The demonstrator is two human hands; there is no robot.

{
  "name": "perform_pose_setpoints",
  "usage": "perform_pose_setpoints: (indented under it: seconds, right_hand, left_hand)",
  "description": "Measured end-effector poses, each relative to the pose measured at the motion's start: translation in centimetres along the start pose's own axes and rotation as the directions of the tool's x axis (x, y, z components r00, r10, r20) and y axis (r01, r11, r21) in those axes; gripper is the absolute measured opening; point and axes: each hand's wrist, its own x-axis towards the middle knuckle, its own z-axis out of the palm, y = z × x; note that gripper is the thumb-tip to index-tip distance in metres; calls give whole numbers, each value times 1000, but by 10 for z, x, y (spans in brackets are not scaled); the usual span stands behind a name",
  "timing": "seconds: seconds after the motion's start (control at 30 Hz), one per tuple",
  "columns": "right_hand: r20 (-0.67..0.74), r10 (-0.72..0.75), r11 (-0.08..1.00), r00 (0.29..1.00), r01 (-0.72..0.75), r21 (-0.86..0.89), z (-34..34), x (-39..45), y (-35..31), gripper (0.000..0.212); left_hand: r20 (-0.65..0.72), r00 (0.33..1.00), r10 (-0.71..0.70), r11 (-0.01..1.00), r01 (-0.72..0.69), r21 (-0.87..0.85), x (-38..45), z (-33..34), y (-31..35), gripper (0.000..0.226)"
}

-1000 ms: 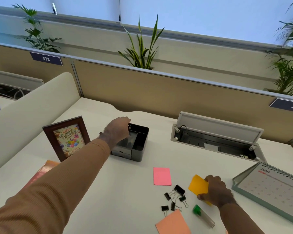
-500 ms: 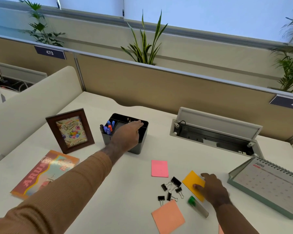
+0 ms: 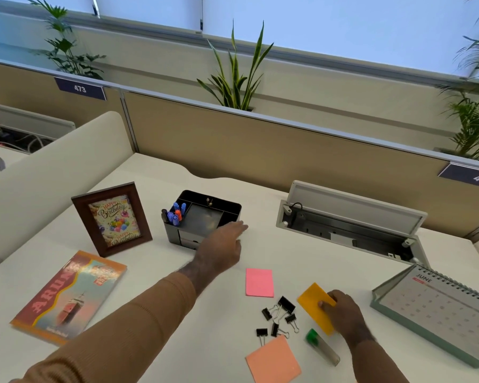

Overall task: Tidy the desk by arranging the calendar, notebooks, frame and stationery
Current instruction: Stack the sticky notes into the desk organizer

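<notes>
Yellow pad [image 3: 315,308] pinched by right grip [image 3: 343,313]; left grip [image 3: 221,248] relaxed beside organizer [image 3: 205,222].

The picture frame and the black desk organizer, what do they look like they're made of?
The picture frame looks like dark brown wood or a wood-look moulding: stepped profile, reddish grain tone, low sheen. The desk organizer looks like matte dark grey plastic, possibly coated metal: thin, even walls, rounded corners, soft reflections on the tray floor. Neither can be settled from this view.
</notes>
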Motion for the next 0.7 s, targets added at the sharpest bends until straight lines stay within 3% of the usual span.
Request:
perform_pose_setpoints:
  seconds: [0.1, 0.2, 0.27, 0.37, 0.53, 0.7]
  right_hand:
    - [0, -53, 961, 999, 51, 272, -8, -7, -15, 5]
    - [85, -127, 850, 988, 64, 523, -13, -25, -41, 18]
    - [87, -167, 814, 982, 88, 574, -13, -34, -54, 22]
    - [31, -184, 797, 983, 130, 589, -11, -43, -68, 26]
    - [-52, -151, 805, 987, 153, 573, -18, -55, -70, 18]
    - [-107, -58, 821, 993, 108, 560, -33, -67, -30, 17]
  left_hand:
    - [80, 997, 8, 996, -1, -91, -12, 18, 18, 50]
    - [236, 972, 10, 973, 45, -228, -20, 36, 40, 56]
    - [341, 940, -8, 933, 130, -336, -22, 44, 51, 58]
    - [404, 914, -32, 889, 211, -406, -17, 48, 59, 44]
    - [336, 940, -48, 918, 174, -356, 0, 24, 53, 28]
    - [30, 996, -83, 979, 87, -185, 35, -29, 12, 23]
